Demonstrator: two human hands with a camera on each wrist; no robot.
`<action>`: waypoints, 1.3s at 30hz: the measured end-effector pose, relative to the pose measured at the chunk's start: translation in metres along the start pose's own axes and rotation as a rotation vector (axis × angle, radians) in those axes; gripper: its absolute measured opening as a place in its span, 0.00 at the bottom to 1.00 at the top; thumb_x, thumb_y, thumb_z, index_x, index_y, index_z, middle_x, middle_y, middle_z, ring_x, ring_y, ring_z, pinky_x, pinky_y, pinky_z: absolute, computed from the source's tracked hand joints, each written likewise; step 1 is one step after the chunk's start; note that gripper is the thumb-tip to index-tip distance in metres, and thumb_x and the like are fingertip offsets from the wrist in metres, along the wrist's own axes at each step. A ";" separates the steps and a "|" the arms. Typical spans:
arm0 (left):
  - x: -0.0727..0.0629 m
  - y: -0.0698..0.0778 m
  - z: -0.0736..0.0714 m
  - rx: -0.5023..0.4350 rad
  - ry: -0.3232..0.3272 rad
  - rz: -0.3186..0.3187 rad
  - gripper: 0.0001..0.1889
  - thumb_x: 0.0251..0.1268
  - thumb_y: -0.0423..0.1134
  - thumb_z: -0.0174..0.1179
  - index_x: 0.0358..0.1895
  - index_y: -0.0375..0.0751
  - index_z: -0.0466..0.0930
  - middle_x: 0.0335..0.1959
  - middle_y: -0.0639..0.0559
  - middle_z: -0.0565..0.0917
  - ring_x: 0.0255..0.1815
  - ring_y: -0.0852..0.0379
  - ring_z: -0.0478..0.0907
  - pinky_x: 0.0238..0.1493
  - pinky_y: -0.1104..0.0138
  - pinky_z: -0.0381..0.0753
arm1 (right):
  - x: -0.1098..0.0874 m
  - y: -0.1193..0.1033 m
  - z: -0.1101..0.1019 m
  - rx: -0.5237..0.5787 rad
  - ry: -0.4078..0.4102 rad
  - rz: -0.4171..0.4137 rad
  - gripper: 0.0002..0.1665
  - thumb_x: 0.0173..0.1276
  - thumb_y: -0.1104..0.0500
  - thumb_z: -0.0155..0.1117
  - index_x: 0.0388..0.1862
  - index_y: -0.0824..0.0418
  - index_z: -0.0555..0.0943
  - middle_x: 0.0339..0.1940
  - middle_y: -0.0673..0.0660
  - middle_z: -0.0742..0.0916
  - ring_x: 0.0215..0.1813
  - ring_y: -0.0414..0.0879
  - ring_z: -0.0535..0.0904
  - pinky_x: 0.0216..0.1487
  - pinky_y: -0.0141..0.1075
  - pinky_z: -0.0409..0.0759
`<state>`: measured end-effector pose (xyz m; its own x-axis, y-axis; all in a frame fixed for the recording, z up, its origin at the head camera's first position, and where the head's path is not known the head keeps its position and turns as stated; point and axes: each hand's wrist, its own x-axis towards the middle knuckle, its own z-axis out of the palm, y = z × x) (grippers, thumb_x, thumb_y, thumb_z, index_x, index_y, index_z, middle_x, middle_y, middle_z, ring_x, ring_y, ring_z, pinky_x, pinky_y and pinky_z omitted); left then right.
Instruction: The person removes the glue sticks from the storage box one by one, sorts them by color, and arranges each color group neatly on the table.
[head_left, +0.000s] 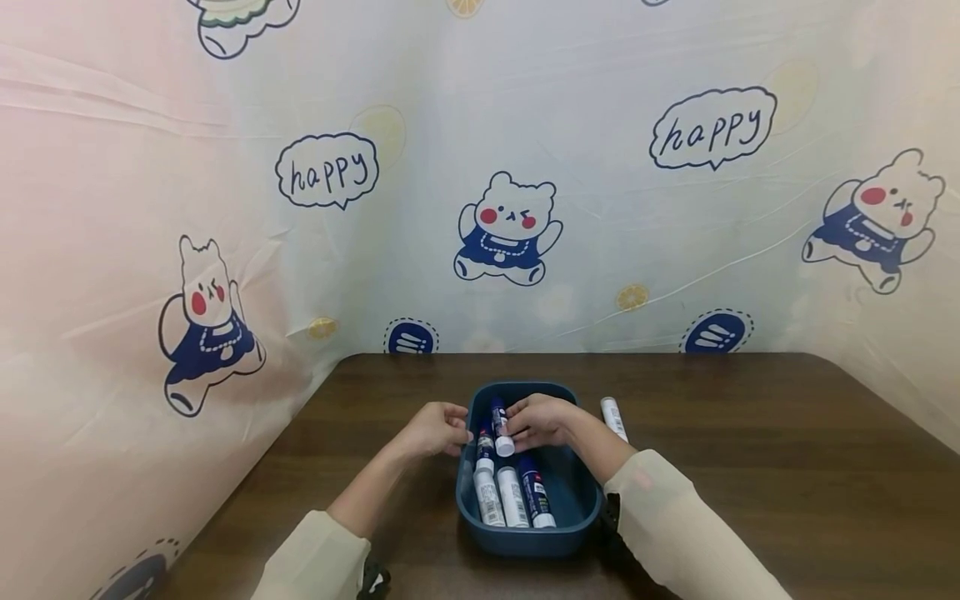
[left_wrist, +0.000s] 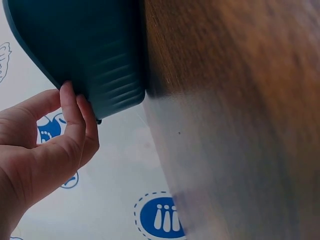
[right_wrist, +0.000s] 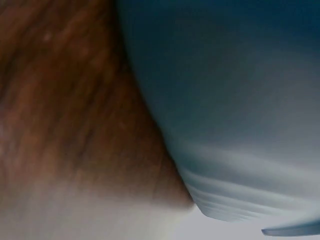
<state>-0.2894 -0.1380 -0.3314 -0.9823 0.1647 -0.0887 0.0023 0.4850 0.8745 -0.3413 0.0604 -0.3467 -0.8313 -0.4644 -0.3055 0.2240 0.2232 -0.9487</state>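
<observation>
1. At the left rim of the blue box (head_left: 528,545), the left hand (head_left: 435,427) pinches with narrow fingers.
2. Inside this box, four bottles (head_left: 513,497) lie; this part seems done.
3. Also inside, the right hand (head_left: 546,419) holds a blue-white bottle (head_left: 501,437) between its fingers.
4. Outside, on the desk (head_left: 720,467), one white bottle (head_left: 612,417) seems left.

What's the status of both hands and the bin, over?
Left hand touching bin. Right hand at blue tube inside. Four other tubes share bin; white tube outside, on table.
</observation>
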 end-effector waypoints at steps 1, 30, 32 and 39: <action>0.000 0.000 0.000 -0.001 -0.001 -0.002 0.22 0.58 0.27 0.59 0.57 0.27 0.69 0.37 0.43 0.77 0.33 0.52 0.78 0.39 0.61 0.82 | 0.000 0.000 0.000 0.005 -0.005 -0.002 0.32 0.59 0.70 0.63 0.62 0.73 0.65 0.46 0.66 0.78 0.40 0.51 0.78 0.43 0.41 0.81; -0.004 0.001 0.000 -0.041 -0.013 0.024 0.24 0.58 0.26 0.58 0.58 0.25 0.67 0.38 0.41 0.76 0.35 0.51 0.77 0.39 0.59 0.81 | -0.016 -0.017 0.002 0.067 -0.192 -0.115 0.38 0.62 0.67 0.60 0.68 0.69 0.56 0.53 0.67 0.75 0.44 0.52 0.77 0.51 0.45 0.77; -0.003 0.001 0.000 -0.041 -0.014 0.024 0.24 0.58 0.26 0.58 0.58 0.24 0.67 0.38 0.41 0.76 0.35 0.51 0.77 0.39 0.59 0.81 | -0.018 -0.017 0.000 0.059 -0.196 -0.124 0.37 0.62 0.67 0.59 0.68 0.69 0.56 0.52 0.67 0.75 0.44 0.52 0.77 0.52 0.46 0.76; -0.002 0.000 0.000 -0.044 -0.007 0.025 0.23 0.57 0.26 0.58 0.58 0.24 0.67 0.38 0.41 0.76 0.35 0.51 0.78 0.38 0.59 0.82 | -0.029 -0.018 -0.011 0.038 -0.181 -0.144 0.38 0.62 0.66 0.60 0.68 0.69 0.55 0.52 0.67 0.76 0.44 0.53 0.78 0.52 0.46 0.76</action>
<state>-0.2870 -0.1385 -0.3310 -0.9808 0.1820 -0.0700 0.0182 0.4428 0.8965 -0.3265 0.0790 -0.3201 -0.7518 -0.6362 -0.1731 0.1316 0.1125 -0.9849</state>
